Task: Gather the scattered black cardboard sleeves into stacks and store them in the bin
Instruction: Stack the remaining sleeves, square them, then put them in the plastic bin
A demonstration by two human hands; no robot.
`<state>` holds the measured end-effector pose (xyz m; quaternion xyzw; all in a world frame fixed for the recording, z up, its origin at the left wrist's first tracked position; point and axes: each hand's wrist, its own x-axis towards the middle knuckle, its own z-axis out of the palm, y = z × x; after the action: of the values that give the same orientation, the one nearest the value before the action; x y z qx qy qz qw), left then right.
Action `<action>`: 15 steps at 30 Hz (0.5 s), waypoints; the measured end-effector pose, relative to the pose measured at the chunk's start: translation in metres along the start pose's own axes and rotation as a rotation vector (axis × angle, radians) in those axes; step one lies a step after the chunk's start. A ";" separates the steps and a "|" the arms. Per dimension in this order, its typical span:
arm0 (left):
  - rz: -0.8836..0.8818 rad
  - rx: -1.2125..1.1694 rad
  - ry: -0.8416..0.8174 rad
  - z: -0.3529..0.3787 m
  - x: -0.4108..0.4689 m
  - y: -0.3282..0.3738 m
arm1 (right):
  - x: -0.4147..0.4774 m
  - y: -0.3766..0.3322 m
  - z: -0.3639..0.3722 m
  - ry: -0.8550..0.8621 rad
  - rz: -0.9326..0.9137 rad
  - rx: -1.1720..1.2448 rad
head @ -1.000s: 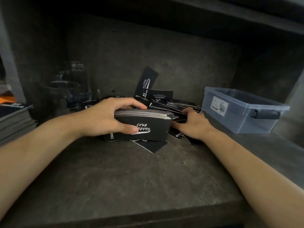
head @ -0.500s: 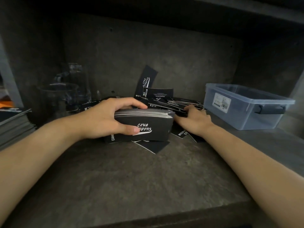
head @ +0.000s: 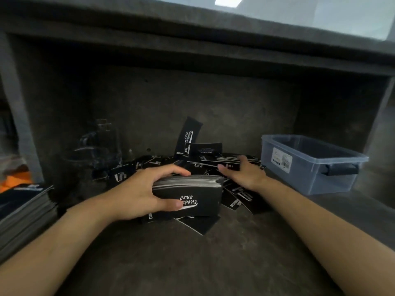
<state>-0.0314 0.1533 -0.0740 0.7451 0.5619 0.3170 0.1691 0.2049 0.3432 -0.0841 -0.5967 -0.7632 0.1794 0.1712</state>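
Note:
My left hand [head: 141,195] grips a thick stack of black cardboard sleeves [head: 192,195] with white "CLUB" lettering, thumb across the front face and fingers over the top edge. Behind it a loose pile of scattered sleeves [head: 205,161] lies on the shelf, one sleeve [head: 188,135] leaning upright against the back wall. My right hand [head: 243,174] lies on the right part of that pile with its fingers spread flat. A clear plastic bin [head: 310,165] with a dark handle stands at the right, open on top, and nothing shows inside it.
A grey concrete shelf [head: 192,259] with a back wall and a low slab overhead encloses the space. Clear glassware [head: 100,146] stands at the back left. Another stack of flat black sleeves [head: 23,210] sits at the left edge, near something orange [head: 15,182].
My right hand has slid a little further back onto the loose pile. The left hand keeps its hold on the stack. The camera has tilted upward.

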 end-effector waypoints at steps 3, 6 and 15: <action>0.003 0.023 0.015 0.001 0.000 -0.001 | 0.011 -0.001 0.016 0.122 -0.057 -0.145; -0.006 0.021 0.008 0.002 0.001 -0.002 | 0.017 0.005 0.018 0.279 -0.246 -0.211; -0.025 0.010 0.010 0.001 0.000 -0.002 | -0.006 -0.004 0.010 0.435 -0.483 0.222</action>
<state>-0.0318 0.1539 -0.0761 0.7372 0.5736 0.3158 0.1666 0.1978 0.3355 -0.0910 -0.4006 -0.8039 0.0841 0.4316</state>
